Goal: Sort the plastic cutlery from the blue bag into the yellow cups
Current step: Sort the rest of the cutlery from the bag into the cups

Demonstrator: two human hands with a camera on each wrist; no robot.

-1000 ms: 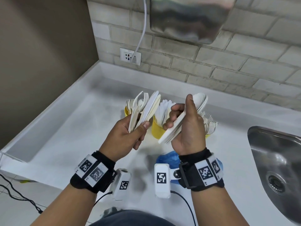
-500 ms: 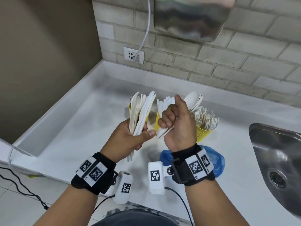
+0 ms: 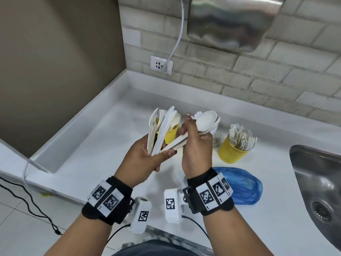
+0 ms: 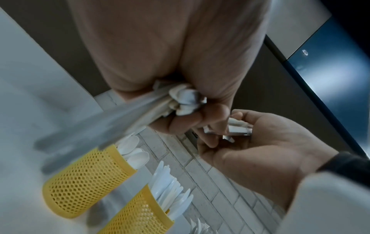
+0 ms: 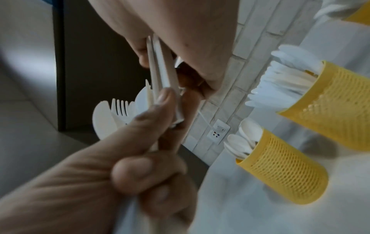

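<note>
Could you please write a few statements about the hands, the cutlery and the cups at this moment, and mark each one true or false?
1. The left hand grips a mixed bundle of cutlery. True.
2. The right hand is empty. False: it grips a bunch of spoons.
3. The cup of forks lies tipped over. False: it stands upright on the counter.
4. The blue bag lies on the counter near the right wrist. True.
5. The blue bag sits inside the sink. False: it lies on the counter beside the sink.
</note>
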